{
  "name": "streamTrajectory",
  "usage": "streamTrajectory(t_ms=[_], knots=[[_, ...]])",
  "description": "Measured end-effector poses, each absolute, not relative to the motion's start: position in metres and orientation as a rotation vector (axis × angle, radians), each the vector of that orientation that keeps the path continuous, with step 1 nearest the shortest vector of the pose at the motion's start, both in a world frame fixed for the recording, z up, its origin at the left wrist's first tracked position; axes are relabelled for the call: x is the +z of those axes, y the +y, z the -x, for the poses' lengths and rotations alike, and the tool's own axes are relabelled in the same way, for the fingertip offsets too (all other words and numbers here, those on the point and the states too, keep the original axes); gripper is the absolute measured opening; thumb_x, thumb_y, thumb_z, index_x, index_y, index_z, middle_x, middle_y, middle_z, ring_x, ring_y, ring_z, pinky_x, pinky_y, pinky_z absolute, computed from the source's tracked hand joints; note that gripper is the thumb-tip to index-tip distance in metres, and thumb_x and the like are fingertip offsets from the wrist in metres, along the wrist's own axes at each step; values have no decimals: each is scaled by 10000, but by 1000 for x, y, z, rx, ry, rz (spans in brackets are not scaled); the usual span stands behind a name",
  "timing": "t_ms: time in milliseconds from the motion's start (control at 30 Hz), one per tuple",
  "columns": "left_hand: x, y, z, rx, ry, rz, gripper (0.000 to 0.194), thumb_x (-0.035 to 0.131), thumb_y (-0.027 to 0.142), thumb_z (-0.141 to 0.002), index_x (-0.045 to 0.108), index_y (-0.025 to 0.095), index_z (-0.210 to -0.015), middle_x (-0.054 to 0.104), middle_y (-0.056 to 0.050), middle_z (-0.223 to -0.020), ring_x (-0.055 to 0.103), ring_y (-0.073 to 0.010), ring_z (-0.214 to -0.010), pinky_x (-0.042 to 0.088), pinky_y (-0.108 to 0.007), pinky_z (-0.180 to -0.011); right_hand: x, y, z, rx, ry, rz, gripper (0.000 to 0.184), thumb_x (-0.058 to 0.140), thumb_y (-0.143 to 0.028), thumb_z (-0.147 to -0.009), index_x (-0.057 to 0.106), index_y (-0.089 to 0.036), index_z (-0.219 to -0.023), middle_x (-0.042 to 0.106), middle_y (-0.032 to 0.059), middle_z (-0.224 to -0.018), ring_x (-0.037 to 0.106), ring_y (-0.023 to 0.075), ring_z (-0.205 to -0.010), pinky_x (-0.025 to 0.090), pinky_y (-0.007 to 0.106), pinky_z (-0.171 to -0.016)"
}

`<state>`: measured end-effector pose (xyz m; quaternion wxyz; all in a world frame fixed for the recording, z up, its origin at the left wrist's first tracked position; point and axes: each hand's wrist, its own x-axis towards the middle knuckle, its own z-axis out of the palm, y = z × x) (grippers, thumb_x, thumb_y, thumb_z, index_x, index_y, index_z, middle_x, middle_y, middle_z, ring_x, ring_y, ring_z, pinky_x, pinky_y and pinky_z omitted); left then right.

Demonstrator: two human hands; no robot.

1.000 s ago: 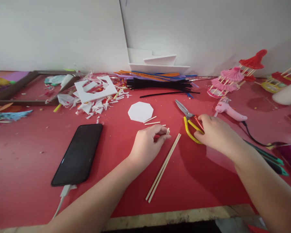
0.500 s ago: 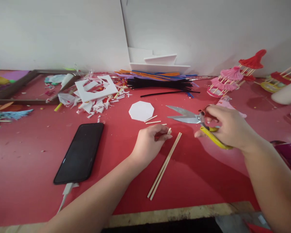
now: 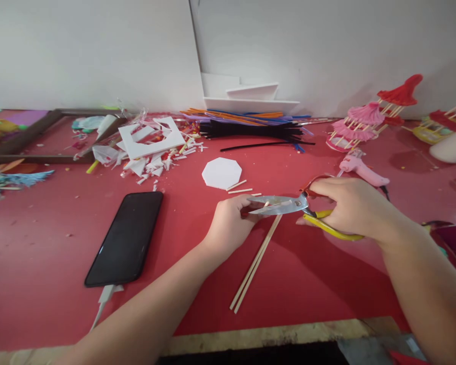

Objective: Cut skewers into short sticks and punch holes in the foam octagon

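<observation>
My left hand (image 3: 231,218) is closed in a pinch on a short wooden stick (image 3: 266,204), whose tip shows past the fingertips. The scissors (image 3: 294,204), with one red and one yellow handle, are in my right hand (image 3: 349,205). Their blades are slightly apart and lie across my left fingertips and the stick tip. Two long wooden sticks (image 3: 255,268) rest side by side below the blades. Several short cut sticks (image 3: 240,191) lie beyond my left hand, beside a white foam octagon (image 3: 222,173).
A black phone (image 3: 125,238) with a cable lies left. Foam scraps (image 3: 152,162) and pipe cleaners (image 3: 251,131) are heaped at the back. A pink glue gun (image 3: 365,170) sits behind my right hand, near a pink and red tiered model (image 3: 361,119). A brown frame (image 3: 41,158) lies far left.
My right hand has brought the scissors left and slightly down, onto the stick tip at my left fingers. The blades have closed partway. My left hand has barely moved.
</observation>
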<state>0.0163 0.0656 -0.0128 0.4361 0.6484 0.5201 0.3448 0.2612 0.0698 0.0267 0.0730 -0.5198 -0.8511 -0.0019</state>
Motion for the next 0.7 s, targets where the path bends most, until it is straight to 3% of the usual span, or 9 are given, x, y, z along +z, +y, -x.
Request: streamTrajectory(t_ms=[300, 700], knots=[[-11, 67, -16, 877, 1215, -1598, 276, 614, -1, -693, 724, 196, -852, 770, 21, -869, 719, -179, -818, 565, -264, -748, 26, 72, -264, -56, -2560, 1491, 272, 635, -478, -731, 527, -230, -761, 647, 41, -777, 612, 226, -735, 392, 309, -606], [-8, 68, -16, 836, 1229, -1575, 242, 606, 2, -682, 716, 185, -795, 764, 13, -846, 710, -179, -824, 550, -263, -743, 25, 72, -261, 56, -2553, 1550, 258, 635, -435, -738, 480, -229, -750, 637, 40, -807, 598, 225, -755, 395, 313, -627]])
